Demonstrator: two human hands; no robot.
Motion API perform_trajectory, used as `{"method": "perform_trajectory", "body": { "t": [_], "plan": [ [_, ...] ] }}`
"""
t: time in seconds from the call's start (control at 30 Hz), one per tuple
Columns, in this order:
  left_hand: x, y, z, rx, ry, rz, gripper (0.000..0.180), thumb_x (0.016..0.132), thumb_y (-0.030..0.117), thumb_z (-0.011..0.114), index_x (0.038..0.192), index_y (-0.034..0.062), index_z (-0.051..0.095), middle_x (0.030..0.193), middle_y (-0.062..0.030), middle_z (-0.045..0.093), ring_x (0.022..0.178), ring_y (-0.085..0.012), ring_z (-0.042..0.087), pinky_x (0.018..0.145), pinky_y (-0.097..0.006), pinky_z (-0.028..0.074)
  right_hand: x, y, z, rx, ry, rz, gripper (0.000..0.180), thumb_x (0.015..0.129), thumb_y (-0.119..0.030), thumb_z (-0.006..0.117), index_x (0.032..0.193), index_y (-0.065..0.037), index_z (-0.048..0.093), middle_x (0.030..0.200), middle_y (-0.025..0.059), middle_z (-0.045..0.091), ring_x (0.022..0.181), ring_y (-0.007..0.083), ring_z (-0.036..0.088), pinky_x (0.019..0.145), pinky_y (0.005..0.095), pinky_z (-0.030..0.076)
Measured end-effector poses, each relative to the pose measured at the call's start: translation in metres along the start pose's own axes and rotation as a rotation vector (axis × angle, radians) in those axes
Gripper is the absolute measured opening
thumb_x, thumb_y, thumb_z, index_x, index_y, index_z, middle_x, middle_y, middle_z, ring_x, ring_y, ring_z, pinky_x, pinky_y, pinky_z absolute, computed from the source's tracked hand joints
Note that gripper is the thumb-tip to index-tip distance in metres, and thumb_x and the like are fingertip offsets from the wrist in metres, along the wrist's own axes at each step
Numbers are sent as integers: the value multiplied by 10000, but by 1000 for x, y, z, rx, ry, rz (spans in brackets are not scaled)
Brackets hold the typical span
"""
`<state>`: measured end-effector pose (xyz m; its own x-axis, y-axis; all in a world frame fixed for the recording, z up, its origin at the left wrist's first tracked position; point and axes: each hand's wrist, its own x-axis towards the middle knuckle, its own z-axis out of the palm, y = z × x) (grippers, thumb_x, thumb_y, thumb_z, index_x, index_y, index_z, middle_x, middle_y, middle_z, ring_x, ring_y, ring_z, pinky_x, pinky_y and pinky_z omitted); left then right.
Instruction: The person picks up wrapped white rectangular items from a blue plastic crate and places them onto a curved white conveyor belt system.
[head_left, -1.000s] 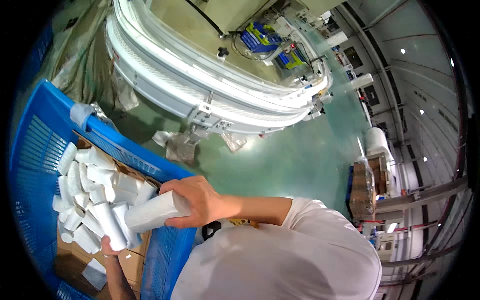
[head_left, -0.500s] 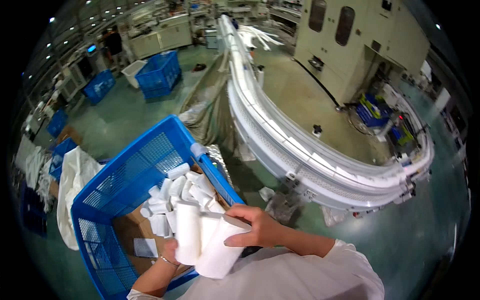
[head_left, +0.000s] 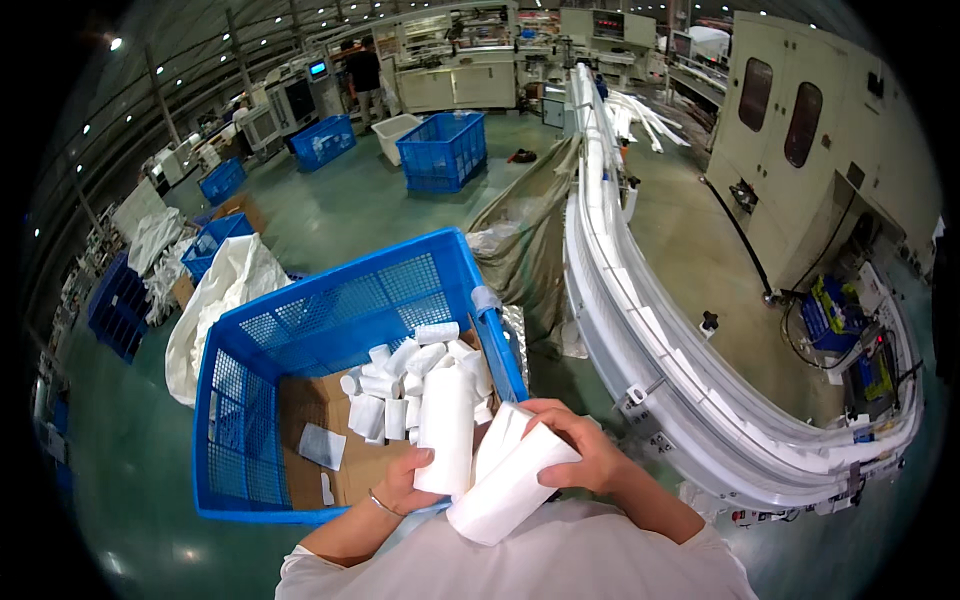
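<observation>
Close to my body, my left hand (head_left: 404,482) grips a plain white roll (head_left: 446,425) near its lower end, and the roll stands nearly upright. My right hand (head_left: 592,452) is closed round a tilted white roll (head_left: 508,488). A second white roll (head_left: 498,437) lies against that one, partly hidden behind it, and my right fingers reach its top. The lower ends of the rolls nearly meet in front of my shirt. Beyond them stands a blue plastic crate (head_left: 330,300) with a heap of shorter-looking white rolls (head_left: 385,388) on its cardboard-lined bottom.
A curved conveyor (head_left: 640,330) carrying white material runs along the right. A white sack (head_left: 225,300) leans left of the crate. Farther off are a blue crate (head_left: 442,160), a white bin (head_left: 394,138), a large pale machine cabinet (head_left: 800,130) and a person (head_left: 365,75).
My view has swung left, so the surroundings sit farther right. The rolls in my right hand tilt more and have spread away from the left-hand roll.
</observation>
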<state>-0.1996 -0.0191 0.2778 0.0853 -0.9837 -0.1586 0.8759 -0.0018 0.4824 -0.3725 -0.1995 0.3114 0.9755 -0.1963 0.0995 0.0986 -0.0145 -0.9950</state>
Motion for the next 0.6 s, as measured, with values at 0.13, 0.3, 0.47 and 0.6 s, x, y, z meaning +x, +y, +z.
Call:
{"method": "perform_trajectory", "body": {
  "t": [0.13, 0.3, 0.47, 0.6],
  "plan": [
    [-5, 6, 11, -4, 3, 129, 684, 697, 198, 595, 1270, -21, 291, 1236, -207, 416, 1149, -317, 418, 998, -422, 306, -9, -11, -2, 37, 53, -29, 485, 593, -171, 732, 1014, -30, 537, 1264, 144, 314, 1098, 222, 412, 897, 310, 349],
    [5, 38, -1, 592, 242, 358, 603, 687, 142, 658, 1201, 8, 372, 1070, -119, 532, 989, -229, 536, 864, -353, 439, 0, -32, 2, -323, 23, -388, 491, 532, -197, 757, 968, -78, 569, 1226, 204, 325, 1054, 320, 439, 887, 351, 366],
    [11, 28, 8, 757, 103, 250, 484, 768, 129, 604, 1201, 35, 410, 1122, -55, 513, 1002, -163, 522, 841, -298, 444, 24, -63, 61, -561, -189, -635, 478, 490, -229, 768, 907, -100, 576, 1197, 201, 340, 1056, 358, 422, 884, 385, 351],
    [19, 10, -22, 445, 6, 153, 352, 873, 132, 436, 1213, 44, 405, 1166, -71, 490, 1047, -198, 505, 892, -338, 431, 24, -76, 72, -670, -223, -624, 476, 493, -240, 772, 910, -120, 576, 1210, 190, 342, 1052, 365, 421, 854, 415, 354]
  ]
}}
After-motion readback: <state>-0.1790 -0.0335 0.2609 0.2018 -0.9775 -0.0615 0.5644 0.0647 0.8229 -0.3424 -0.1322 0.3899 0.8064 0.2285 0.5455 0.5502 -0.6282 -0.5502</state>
